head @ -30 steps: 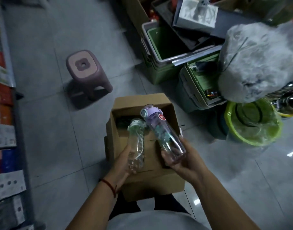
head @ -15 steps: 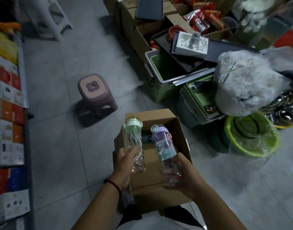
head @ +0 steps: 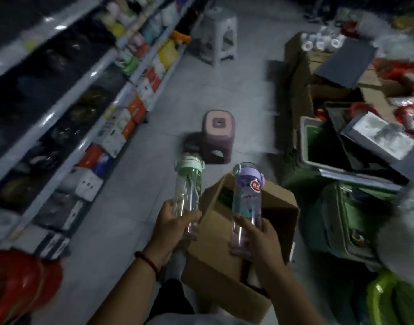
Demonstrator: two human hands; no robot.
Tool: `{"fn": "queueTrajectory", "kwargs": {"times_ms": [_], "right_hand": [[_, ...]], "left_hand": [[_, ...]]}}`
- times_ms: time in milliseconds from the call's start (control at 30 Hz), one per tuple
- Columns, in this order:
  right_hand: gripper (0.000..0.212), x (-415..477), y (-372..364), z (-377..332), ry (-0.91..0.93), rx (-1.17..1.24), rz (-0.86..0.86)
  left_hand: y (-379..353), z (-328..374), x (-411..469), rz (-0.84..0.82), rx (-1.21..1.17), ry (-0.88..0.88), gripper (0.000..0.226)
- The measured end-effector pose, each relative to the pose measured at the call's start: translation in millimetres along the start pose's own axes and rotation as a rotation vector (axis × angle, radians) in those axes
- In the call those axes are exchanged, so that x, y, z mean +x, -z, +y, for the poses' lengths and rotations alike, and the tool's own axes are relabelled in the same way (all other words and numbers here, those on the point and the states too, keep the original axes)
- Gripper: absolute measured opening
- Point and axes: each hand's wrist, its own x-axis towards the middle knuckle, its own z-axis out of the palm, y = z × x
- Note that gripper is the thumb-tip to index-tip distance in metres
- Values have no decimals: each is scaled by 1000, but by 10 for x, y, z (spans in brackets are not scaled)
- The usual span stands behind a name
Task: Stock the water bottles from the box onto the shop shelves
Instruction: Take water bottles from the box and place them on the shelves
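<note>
My left hand (head: pixel 172 225) grips the lower part of a clear water bottle with a green lid (head: pixel 188 184), held upright above the floor just left of the box. My right hand (head: pixel 257 240) grips a clear bottle with a purple lid and a red sticker (head: pixel 246 200), upright over the open cardboard box (head: pixel 220 259). Dark contents show inside the box, too dim to make out. The shop shelves (head: pixel 67 97) run along the left, filled with packaged goods.
A low pink stool (head: pixel 219 134) stands on the floor ahead, a tall white stool (head: pixel 221 35) farther back. Green crates (head: pixel 323 148), cardboard boxes and loose goods crowd the right side. A red object (head: pixel 21 282) sits at the lower left.
Both bottles have been raised from tilted over the box to upright. My view has swung up and left, bringing the shelves into sight.
</note>
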Motion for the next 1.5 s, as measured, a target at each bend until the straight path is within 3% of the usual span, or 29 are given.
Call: {"fn": "queueTrajectory", "kwargs": {"times_ms": [167,233,367,667,833,933,1067,1233,1333,1500], "right_hand": [[66,-123,-473,248,41,-305,-172],[61,-319,-743,248,52,-420,-375],[53,-953,-1358,362,-23,-440,-626],[57,-2644,-2664,1377,130,-583,-1000],[44,-3751,-3239,2053,228,-570,-1121],[41,-4418,-3541,2369,286,-532,-1169],[56,-5176,-3951,2616,394,-484,-1195],[44,-5795,-4511,2694,496,-423,-1245],[44,-6061,-4899,2714,547,-392,-1276],[39,-6368,-5607,2681,592,-334,-1314]], "left_hand": [[564,-298,-784,294,-228,-86,48],[852,-434,-1138,427,-280,-137,50],[1439,-748,-1903,658,-431,-194,50],[2612,-1527,-3712,1083,-623,-359,49],[3390,-1871,-4689,1168,-630,-447,29],[3895,-2045,-5261,1180,-604,-508,41],[4523,-2107,-5918,1194,-541,-591,53],[5239,-2018,-6493,1210,-613,-669,78],[5656,-1873,-6704,1222,-585,-744,58],[6299,-1528,-6863,1245,-576,-814,46]]}}
